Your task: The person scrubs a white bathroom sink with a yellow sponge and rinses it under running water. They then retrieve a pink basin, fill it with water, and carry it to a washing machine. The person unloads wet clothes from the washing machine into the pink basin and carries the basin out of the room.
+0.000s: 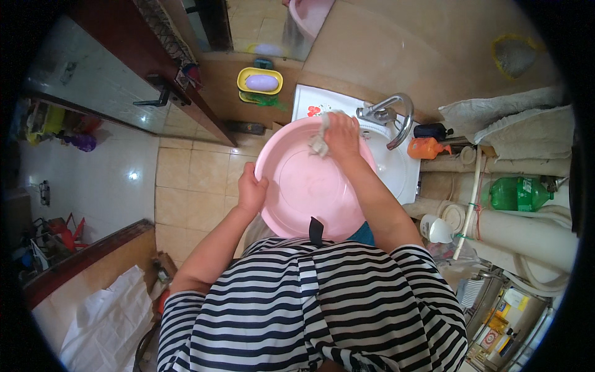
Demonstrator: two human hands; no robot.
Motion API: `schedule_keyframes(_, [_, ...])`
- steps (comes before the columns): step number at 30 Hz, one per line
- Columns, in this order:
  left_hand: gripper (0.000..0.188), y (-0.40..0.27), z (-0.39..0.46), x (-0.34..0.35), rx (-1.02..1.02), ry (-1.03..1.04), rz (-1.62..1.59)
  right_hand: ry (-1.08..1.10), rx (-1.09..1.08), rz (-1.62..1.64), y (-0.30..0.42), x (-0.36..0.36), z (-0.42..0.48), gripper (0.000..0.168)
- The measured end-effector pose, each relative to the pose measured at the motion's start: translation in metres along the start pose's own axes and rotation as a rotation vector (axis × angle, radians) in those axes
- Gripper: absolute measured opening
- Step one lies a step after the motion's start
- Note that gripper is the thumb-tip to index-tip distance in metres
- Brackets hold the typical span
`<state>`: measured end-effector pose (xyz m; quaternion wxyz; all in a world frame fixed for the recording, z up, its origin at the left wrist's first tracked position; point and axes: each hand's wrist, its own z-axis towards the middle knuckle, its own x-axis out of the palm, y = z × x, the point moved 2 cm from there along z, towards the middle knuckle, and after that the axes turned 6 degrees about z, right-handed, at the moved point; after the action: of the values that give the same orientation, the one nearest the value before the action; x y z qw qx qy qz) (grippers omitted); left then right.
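A round pink plastic basin (316, 186) is held in front of my body, its right side over the white sink (395, 179). My left hand (253, 188) grips the basin's left rim, thumb on the inside. My right hand (341, 135) is at the far right part of the rim, closed on a pale wet-looking cloth (320, 143) that lies against the inner wall. Just beyond that hand stands the chrome faucet (399, 116), its spout curving to the right. No water is seen running from it.
A yellow soap dish (260, 81) with a purple soap bar is on the wall ahead. An orange bottle (425, 148) and a dark bottle (432, 131) stand right of the sink. Further right are pipes, hanging towels (525, 125) and a green plastic bottle (518, 194). An open door (186, 88) is at left.
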<state>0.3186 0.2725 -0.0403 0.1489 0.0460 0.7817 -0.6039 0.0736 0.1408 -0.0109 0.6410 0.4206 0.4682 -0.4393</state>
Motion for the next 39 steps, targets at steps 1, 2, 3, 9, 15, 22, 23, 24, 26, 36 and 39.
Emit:
schedule_keyframes(1, [0.023, 0.002, -0.001, -0.003, 0.009, -0.004, -0.023, 0.030, 0.053, -0.008, -0.011, -0.004, -0.010, 0.043])
schedule_keyframes(2, [0.023, 0.003, -0.001, -0.005, 0.002, -0.002, -0.004, 0.036, 0.110, -0.036, -0.021, -0.005, -0.022, 0.042])
schedule_keyframes(3, [0.022, -0.004, -0.002, -0.007, -0.001, 0.009, 0.014, 0.040, 0.173, -0.069, -0.031, -0.009, -0.037, 0.042])
schedule_keyframes(9, [0.023, 0.001, -0.001, -0.012, -0.023, 0.048, 0.022, 0.275, 0.731, 0.044, -0.047, -0.047, -0.128, 0.033])
schedule_keyframes(15, [0.021, -0.006, 0.012, -0.008, 0.038, 0.054, -0.003, 0.583, 0.472, -0.031, -0.038, -0.096, -0.153, 0.031])
schedule_keyframes(22, [0.022, -0.003, 0.024, 0.001, 0.026, 0.181, -0.033, -0.022, 0.320, 1.231, 0.019, -0.018, -0.072, 0.045])
schedule_keyframes(23, [0.023, -0.002, 0.026, 0.004, -0.016, 0.170, -0.114, 0.032, 0.322, 1.489, 0.039, 0.002, -0.062, 0.045])
schedule_keyframes(24, [0.025, -0.002, 0.024, 0.009, -0.061, 0.163, -0.195, 0.090, 0.324, 1.746, 0.061, 0.017, -0.057, 0.046])
schedule_keyframes(26, [0.031, 0.009, 0.026, 0.012, -0.208, 0.231, -0.412, 0.093, 0.249, 1.338, 0.099, 0.047, -0.063, 0.043])
schedule_keyframes(36, [0.030, 0.004, 0.026, 0.001, -0.208, 0.041, -0.394, 0.773, -0.437, 1.082, 0.109, -0.028, -0.158, 0.025])
schedule_keyframes(39, [0.033, 0.002, 0.028, -0.004, -0.176, 0.043, -0.253, 0.911, -0.567, 0.956, 0.062, -0.031, -0.182, 0.026])
